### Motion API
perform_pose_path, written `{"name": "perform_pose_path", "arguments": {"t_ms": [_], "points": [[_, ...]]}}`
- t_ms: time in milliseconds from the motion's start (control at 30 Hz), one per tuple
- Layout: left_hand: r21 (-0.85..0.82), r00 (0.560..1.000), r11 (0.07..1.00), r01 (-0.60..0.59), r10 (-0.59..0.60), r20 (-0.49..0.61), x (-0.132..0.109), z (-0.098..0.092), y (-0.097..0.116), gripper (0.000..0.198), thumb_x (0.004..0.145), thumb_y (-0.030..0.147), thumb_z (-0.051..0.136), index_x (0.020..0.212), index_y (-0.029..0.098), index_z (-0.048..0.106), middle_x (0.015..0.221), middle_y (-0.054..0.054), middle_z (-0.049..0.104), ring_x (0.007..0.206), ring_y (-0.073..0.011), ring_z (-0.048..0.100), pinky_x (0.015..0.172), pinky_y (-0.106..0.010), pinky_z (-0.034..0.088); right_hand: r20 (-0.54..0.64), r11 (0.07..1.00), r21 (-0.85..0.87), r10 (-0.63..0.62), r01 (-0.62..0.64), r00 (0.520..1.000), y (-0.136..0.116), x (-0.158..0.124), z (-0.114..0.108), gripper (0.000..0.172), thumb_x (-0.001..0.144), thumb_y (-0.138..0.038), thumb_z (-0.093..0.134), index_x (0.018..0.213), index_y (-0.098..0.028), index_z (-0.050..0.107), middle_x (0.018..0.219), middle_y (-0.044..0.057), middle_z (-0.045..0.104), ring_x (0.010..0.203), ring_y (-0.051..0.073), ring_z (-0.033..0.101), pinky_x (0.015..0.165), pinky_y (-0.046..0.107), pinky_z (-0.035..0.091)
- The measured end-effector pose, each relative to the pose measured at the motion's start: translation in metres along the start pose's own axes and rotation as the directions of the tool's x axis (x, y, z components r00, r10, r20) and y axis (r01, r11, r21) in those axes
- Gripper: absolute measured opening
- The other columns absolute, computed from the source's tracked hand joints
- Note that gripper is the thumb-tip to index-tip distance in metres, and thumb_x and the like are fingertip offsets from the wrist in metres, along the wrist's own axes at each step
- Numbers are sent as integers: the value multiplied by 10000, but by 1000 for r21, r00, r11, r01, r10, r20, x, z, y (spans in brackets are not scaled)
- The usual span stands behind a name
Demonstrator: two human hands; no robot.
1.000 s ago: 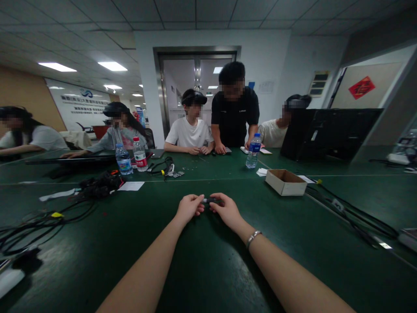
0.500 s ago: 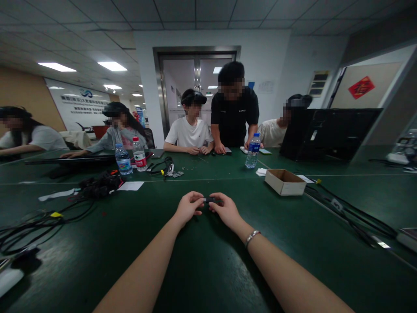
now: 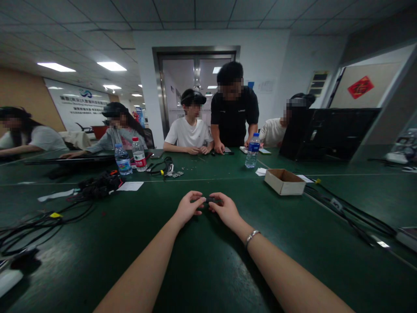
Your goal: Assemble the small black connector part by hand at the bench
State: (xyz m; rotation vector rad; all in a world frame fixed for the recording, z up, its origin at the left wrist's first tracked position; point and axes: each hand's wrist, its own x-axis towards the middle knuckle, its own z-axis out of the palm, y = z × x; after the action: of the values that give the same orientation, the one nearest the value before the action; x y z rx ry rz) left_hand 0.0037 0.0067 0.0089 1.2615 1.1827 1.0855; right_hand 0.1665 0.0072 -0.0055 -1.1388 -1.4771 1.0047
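Note:
Between my two hands is a small, slim dark object (image 3: pixel 211 200), held level just above the green table (image 3: pixel 202 269). Its kind is too small to make out. The thumb and fingers of my left hand (image 3: pixel 189 208) pinch its left end, where a lighter tip shows. My right hand (image 3: pixel 226 209), with a silver bracelet (image 3: pixel 252 238) on the wrist, grips the right end. Fingers cover most of the object on both sides.
An open cardboard box (image 3: pixel 284 188) stands right of my hands. Black cables (image 3: pixel 345 213) run along the right side, with coiled cables (image 3: pixel 42 226) at left. Water bottles (image 3: pixel 253 152) stand farther back. Several people sit or stand around the table.
Less of the object's light end shows between my fingertips now; my hands have otherwise barely moved. Across the table, a dark item near the standing person's hand has shifted slightly.

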Motion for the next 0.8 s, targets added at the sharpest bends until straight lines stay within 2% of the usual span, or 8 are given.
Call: {"name": "perform_pose_path", "arguments": {"t_ms": [167, 433, 800], "points": [[35, 999, 999, 38, -39, 26, 6, 0, -6, 330, 772, 417, 645, 974, 162, 589, 949, -83, 621, 729, -130, 611, 545, -201, 482, 5, 1000, -11, -1, 1, 1000, 0, 0, 0, 247, 754, -80, 598, 989, -158, 599, 865, 20, 641, 646, 111, 623, 602, 227, 520], [16, 999, 999, 41, -42, 28, 10, -1, -9, 358, 762, 476, 632, 903, 149, 595, 794, -43, 603, 670, -116, 587, 547, -207, 471, 16, 1000, -27, 3, -2, 1000, -2, -2, -1, 246, 763, -104, 595, 1002, -158, 591, 894, 26, 640, 664, 111, 624, 622, 235, 525], [17, 999, 999, 41, -41, 15, 5, 0, -4, 353, 712, 442, 695, 864, 135, 609, 731, -25, 595, 642, -99, 566, 548, -193, 456, 21, 999, -36, -10, 10, 1000, -1, -1, 0, 270, 740, -103, 594, 1005, -159, 596, 909, 24, 627, 667, 109, 613, 641, 242, 525]]}}
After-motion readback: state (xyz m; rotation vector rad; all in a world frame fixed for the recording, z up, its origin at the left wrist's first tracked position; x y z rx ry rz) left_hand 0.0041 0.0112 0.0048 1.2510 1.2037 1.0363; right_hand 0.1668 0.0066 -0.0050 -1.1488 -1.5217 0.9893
